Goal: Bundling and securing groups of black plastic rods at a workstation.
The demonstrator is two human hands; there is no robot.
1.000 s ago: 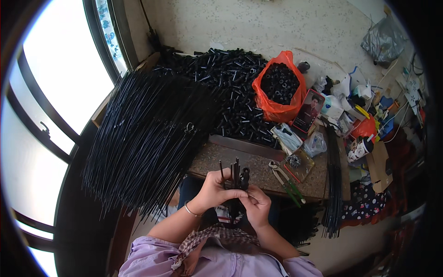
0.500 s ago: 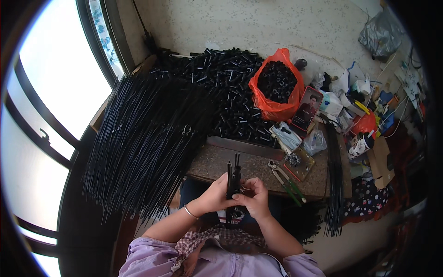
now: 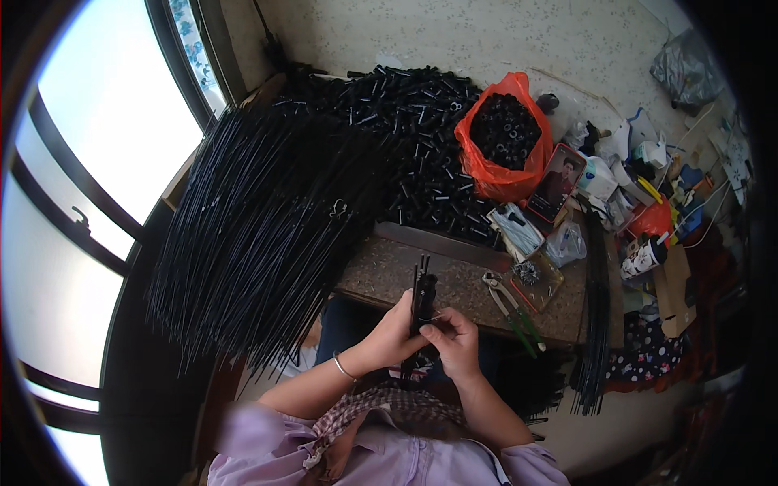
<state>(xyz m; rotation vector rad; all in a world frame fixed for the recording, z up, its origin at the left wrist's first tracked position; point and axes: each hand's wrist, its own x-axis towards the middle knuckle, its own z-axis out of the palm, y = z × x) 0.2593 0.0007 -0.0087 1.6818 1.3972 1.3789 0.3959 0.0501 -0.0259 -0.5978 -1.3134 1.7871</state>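
Observation:
My left hand (image 3: 395, 330) is wrapped around a small bundle of thin black rods (image 3: 418, 283), held upright at the table's near edge. A short black cylindrical piece (image 3: 429, 283) stands among the rods. Close against the bundle's right side, my right hand (image 3: 455, 340) is closed, thumb and fingertips pinching what looks like a thin, wire-like piece (image 3: 436, 319). Its exact kind is too small to tell. The lower part of the bundle is partly hidden by my hands.
A large sheaf of black rods (image 3: 251, 235) covers the left side. Behind it lie many black tubular pieces (image 3: 405, 105). An orange bag (image 3: 504, 186) of black rings, a phone (image 3: 557, 182), pincers (image 3: 510, 312) and a red-edged tray (image 3: 545, 292) are at right, beside another rod bundle (image 3: 596, 324).
The view has shifted, so the table's things appear farther right and slightly higher. Both hands still hold the bundle close together; the right fingertips have moved slightly at its side.

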